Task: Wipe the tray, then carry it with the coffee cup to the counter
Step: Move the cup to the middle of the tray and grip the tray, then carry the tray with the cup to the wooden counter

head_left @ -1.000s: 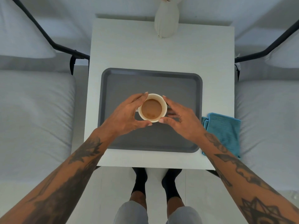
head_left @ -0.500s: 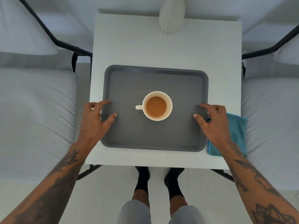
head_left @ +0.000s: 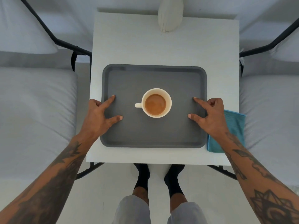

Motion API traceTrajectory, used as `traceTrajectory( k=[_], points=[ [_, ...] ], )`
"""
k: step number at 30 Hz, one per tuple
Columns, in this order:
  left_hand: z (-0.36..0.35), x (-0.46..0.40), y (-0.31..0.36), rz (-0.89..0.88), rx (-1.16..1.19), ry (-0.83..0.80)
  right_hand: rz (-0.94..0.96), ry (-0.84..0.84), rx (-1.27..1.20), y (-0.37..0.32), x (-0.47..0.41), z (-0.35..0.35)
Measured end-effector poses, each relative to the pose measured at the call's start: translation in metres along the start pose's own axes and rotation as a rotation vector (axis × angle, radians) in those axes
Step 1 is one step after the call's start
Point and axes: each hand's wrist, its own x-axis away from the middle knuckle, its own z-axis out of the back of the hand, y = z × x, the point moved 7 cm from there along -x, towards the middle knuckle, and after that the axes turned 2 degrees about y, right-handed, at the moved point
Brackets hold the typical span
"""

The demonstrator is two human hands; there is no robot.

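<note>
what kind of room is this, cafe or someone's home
Probably a home lounge or patio seating spot, though a cafe corner can't be ruled out. A small white table stands between two grey cushioned seats with black frames, and a white vase sits at its far edge. No counter shows.

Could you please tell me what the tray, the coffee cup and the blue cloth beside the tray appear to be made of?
Tray: probably moulded plastic, matte dark grey, with rounded corners and a raised rim.
Coffee cup: likely glazed ceramic, smooth cream, with a thick wall; it could be another material.
Blue cloth: soft fabric, perhaps microfibre, with a fine ribbed weave and a stitched hem.
</note>
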Motion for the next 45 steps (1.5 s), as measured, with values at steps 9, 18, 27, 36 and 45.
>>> traceTrajectory(
  k=[9, 18, 27, 36, 45],
  points=[
    [0.099, 0.053, 0.055, -0.072, 0.068, 0.046, 0.062, 0.031, -0.074, -0.071, 0.035, 0.102],
    [0.267, 0.133, 0.155, -0.123, 0.057, 0.039, 0.191, 0.094, -0.104, -0.185, 0.097, 0.263],
    [0.352, 0.172, 0.200, -0.195, 0.142, 0.162, 0.270, 0.194, -0.081, -0.249, 0.111, 0.341],
    [0.411, 0.213, 0.211, -0.192, 0.103, 0.254, 0.383, 0.159, -0.071, -0.305, 0.118, 0.376],
    [0.467, 0.320, 0.202, -0.011, 0.123, 0.456, 0.663, 0.019, -0.015, -0.401, 0.118, 0.404]
  ],
)
